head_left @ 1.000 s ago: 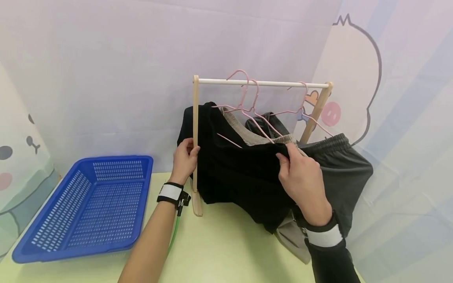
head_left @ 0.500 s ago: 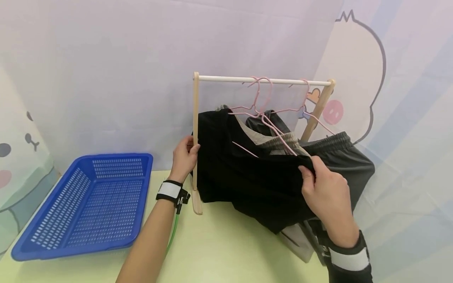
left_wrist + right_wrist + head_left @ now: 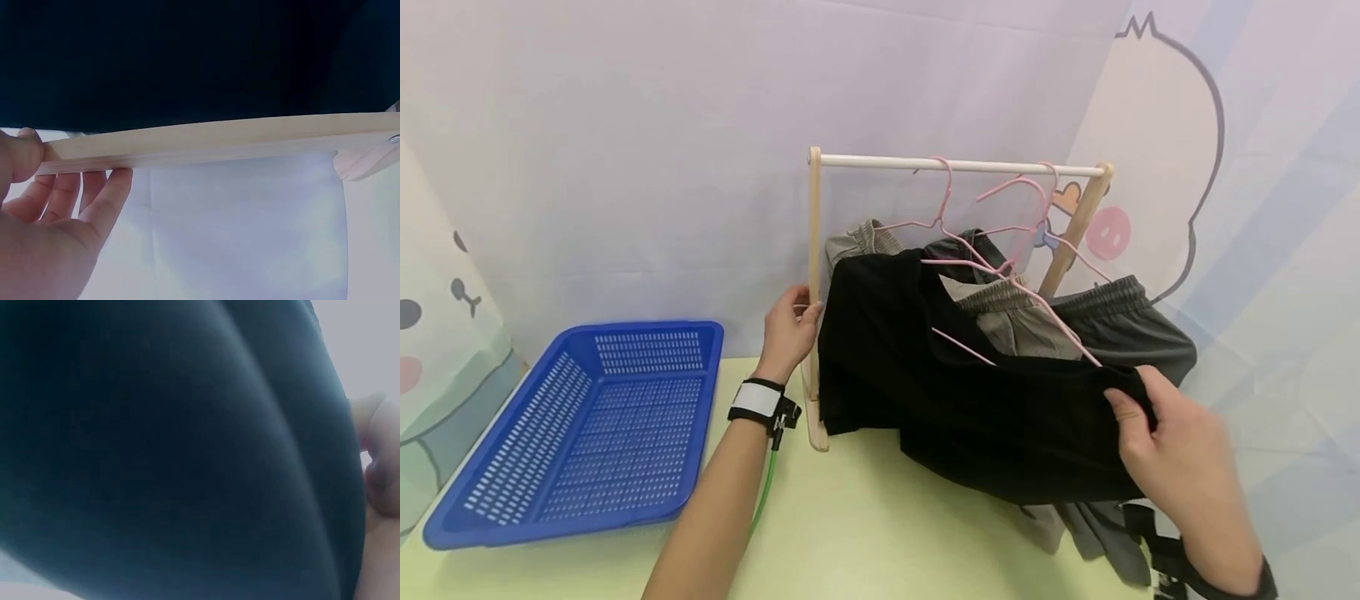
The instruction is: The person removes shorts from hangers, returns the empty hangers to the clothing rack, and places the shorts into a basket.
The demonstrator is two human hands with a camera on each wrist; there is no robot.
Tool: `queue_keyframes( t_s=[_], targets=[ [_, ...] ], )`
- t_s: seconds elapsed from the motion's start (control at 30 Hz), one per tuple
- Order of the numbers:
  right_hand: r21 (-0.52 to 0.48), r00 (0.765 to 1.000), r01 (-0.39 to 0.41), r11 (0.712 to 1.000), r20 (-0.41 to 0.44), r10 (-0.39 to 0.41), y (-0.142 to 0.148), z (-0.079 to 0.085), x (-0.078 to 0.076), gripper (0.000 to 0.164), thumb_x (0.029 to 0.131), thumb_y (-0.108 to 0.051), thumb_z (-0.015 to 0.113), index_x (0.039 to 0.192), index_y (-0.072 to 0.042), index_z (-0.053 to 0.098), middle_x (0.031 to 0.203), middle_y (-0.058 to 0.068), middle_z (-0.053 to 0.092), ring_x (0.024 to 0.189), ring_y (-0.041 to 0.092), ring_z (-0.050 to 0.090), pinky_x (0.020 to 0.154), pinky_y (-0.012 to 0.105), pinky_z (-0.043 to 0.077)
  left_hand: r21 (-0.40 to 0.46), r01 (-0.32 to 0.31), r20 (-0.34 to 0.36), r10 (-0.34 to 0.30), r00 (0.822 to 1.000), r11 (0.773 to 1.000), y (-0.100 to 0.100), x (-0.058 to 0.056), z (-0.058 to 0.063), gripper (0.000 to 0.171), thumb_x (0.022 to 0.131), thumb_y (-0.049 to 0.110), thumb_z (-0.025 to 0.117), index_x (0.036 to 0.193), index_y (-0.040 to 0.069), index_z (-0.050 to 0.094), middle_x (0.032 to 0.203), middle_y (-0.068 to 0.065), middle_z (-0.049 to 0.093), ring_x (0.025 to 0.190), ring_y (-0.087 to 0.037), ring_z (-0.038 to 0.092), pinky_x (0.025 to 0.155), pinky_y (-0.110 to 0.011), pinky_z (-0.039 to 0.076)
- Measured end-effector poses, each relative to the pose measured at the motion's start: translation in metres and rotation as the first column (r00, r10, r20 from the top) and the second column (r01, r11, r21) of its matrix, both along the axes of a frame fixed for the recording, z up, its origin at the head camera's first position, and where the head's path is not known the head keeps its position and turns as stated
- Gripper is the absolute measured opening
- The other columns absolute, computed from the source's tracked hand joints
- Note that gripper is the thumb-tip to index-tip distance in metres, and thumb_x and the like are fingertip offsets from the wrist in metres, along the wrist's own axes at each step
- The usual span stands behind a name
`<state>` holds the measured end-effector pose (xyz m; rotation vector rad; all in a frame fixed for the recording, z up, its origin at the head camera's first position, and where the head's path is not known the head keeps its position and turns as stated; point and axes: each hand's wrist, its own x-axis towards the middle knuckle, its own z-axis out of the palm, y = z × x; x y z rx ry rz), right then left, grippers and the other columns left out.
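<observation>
My left hand (image 3: 790, 333) grips the left wooden post (image 3: 815, 225) of a small clothes rack between thumb and fingers; the left wrist view shows the fingers curled at the post's edge. With my right hand (image 3: 1195, 471) I pinch the waist of black shorts (image 3: 1015, 429) at one end of their pink hanger (image 3: 1054, 315). That hanger's hook (image 3: 1018, 181) sits lower than the white rod (image 3: 880, 162), in front of it. Dark cloth (image 3: 175, 450) fills most of the right wrist view and hides the fingertips.
Beige shorts (image 3: 1018, 329) and dark grey shorts (image 3: 1150, 329) hang behind on pink hangers. A blue plastic basket (image 3: 711, 417) stands left on the pale yellow table (image 3: 880, 533). Printed curtains enclose the back and sides.
My right hand has pulled the black shorts and their hanger right and towards me. The hanger's hook has come off the rod. My left hand stays on the post.
</observation>
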<state>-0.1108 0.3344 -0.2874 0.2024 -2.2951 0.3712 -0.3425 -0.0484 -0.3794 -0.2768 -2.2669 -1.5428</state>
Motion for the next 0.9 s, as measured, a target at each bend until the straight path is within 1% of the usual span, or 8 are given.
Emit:
queue_keyframes(
  t_s=[0.1,0.23,0.33,0.47,0.63,0.73,0.8,0.9],
  targets=[
    [-0.013,1.0,-0.024,1.0,0.014,0.024,0.012,0.001,0.009,0.025,0.093,-0.007,0.072,0.081,-0.014,0.052,0.06,-0.009,0.03,0.052,0.002,0.029,0.052,0.023,0.019,-0.002,0.007,-0.002,-0.007,1.0,1.0,-0.001,0.0,0.003,0.033,0.107,0.016,0.06,0.135,0.001,0.059,0.127,-0.02,0.064,0.118,-0.036,0.064,0.101,-0.049,0.052],
    [-0.031,0.998,-0.027,0.999,0.05,0.028,0.022,0.005,0.021,0.02,0.095,-0.007,0.072,0.085,-0.014,0.056,0.06,-0.01,0.03,0.052,0.0,0.029,0.052,0.022,0.019,-0.01,0.008,0.012,-0.008,1.0,1.0,-0.002,0.0,0.005,0.034,0.107,0.017,0.06,0.137,0.001,0.058,0.129,-0.019,0.063,0.12,-0.036,0.063,0.101,-0.048,0.052],
    [-0.033,0.997,-0.034,0.999,0.067,0.036,0.028,0.006,0.026,0.018,0.097,-0.007,0.071,0.088,-0.014,0.058,0.06,-0.011,0.031,0.052,0.0,0.03,0.052,0.022,0.019,-0.01,0.004,0.027,-0.004,1.0,1.0,-0.004,0.001,0.006,0.036,0.107,0.018,0.06,0.139,0.002,0.058,0.131,-0.019,0.063,0.121,-0.035,0.062,0.101,-0.048,0.052],
    [-0.011,0.994,-0.095,0.995,0.044,0.095,0.035,0.007,0.029,0.017,0.094,-0.004,0.073,0.089,-0.015,0.061,0.061,-0.014,0.033,0.054,-0.003,0.031,0.053,0.02,0.021,0.003,0.001,0.044,-0.001,0.999,1.0,-0.007,0.0,0.005,0.04,0.105,0.022,0.062,0.14,0.004,0.059,0.133,-0.017,0.064,0.121,-0.034,0.064,0.101,-0.047,0.053],
    [0.031,0.983,-0.179,0.983,0.033,0.178,0.037,0.007,0.029,0.022,0.086,0.003,0.077,0.094,-0.016,0.069,0.066,-0.014,0.046,0.062,-0.007,0.039,0.06,0.013,0.029,0.027,0.043,0.064,-0.044,0.997,0.999,-0.013,0.002,0.005,0.044,0.103,0.026,0.066,0.141,0.005,0.059,0.136,-0.017,0.064,0.122,-0.033,0.064,0.102,-0.047,0.053],
    [0.044,0.976,-0.218,0.975,0.043,0.216,0.038,0.006,0.028,0.028,0.084,0.005,0.078,0.1,-0.017,0.072,0.071,-0.014,0.051,0.067,-0.007,0.042,0.065,0.011,0.032,0.019,0.075,0.071,-0.077,0.995,0.997,-0.017,0.006,0.007,0.048,0.104,0.029,0.065,0.144,0.005,0.058,0.138,-0.017,0.063,0.123,-0.033,0.063,0.104,-0.048,0.052],
    [0.048,0.969,-0.243,0.969,0.053,0.24,0.039,0.005,0.027,0.03,0.084,0.006,0.077,0.101,-0.018,0.072,0.072,-0.015,0.049,0.066,-0.007,0.042,0.065,0.012,0.031,0.001,0.082,0.068,-0.082,0.994,0.997,-0.02,0.01,0.01,0.049,0.104,0.031,0.064,0.146,0.007,0.057,0.141,-0.017,0.062,0.125,-0.033,0.062,0.105,-0.047,0.051],
    [0.056,0.962,-0.27,0.961,0.065,0.266,0.042,0.004,0.025,0.033,0.084,0.008,0.077,0.101,-0.02,0.07,0.071,-0.017,0.043,0.064,-0.007,0.04,0.063,0.014,0.03,-0.016,0.079,0.047,-0.078,0.996,0.997,-0.024,0.02,0.018,0.05,0.104,0.033,0.064,0.147,0.009,0.058,0.142,-0.015,0.062,0.126,-0.032,0.063,0.105,-0.046,0.052]
  ],
)
